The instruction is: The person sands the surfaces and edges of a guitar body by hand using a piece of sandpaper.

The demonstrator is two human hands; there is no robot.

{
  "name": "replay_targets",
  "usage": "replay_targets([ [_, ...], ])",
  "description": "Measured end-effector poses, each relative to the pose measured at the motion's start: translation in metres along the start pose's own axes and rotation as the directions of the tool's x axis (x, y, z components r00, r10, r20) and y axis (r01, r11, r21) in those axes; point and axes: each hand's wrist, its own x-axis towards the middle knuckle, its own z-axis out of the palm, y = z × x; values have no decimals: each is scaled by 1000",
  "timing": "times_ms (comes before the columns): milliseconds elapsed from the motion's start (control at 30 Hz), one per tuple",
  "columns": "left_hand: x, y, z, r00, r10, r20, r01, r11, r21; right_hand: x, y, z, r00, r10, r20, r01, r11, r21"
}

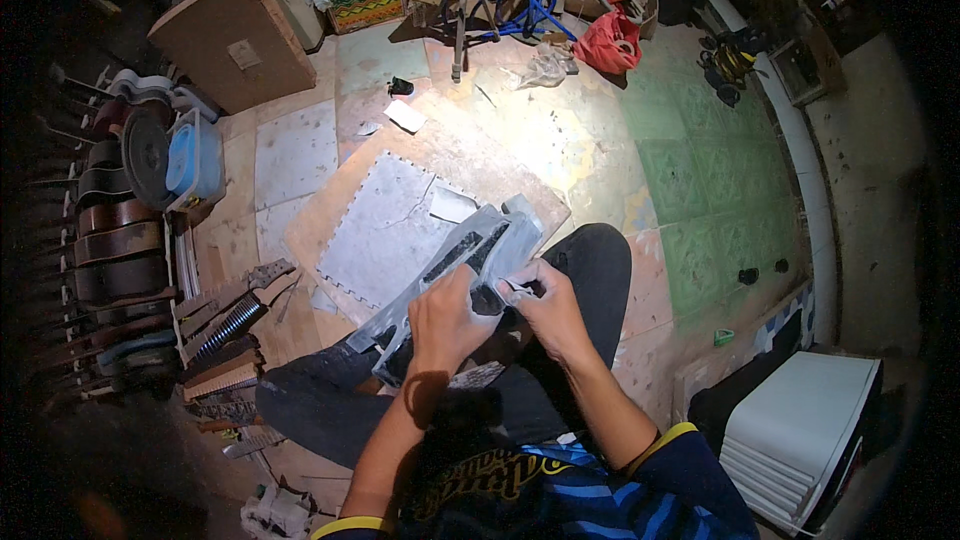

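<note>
cloth shirt [640, 510]; dusty, perhaps plastic panel [516, 238]

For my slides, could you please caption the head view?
Left hand and right hand at a long grey panel, over dark trousers.

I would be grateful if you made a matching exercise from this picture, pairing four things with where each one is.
Things:
1. Grey panel
2. White ribbed box
3. Jigsaw-edged mat
4. Green tiles

Places:
A. Flat, in front of the person's legs
B. In the lower right of the view
C. At the left hand and right hand, over the lap
D. Part of the floor on the right side

Right pairs: 1-C, 2-B, 3-A, 4-D
</note>
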Motion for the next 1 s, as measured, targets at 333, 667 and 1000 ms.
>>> replay_targets([
  [333,1,-2,3,1000,12,15,-12,1000,13,11,6,5,997,-38,-67,41,999,30],
  [667,8,-4,-2,1000,4,19,-3,1000,-31,17,-3,12,964,-200,-177,172,971,-164],
  [1000,8,-4,-7,1000,6,23,-5,999,-49,2,-3,9,997,72,-36,-70,997,39],
])
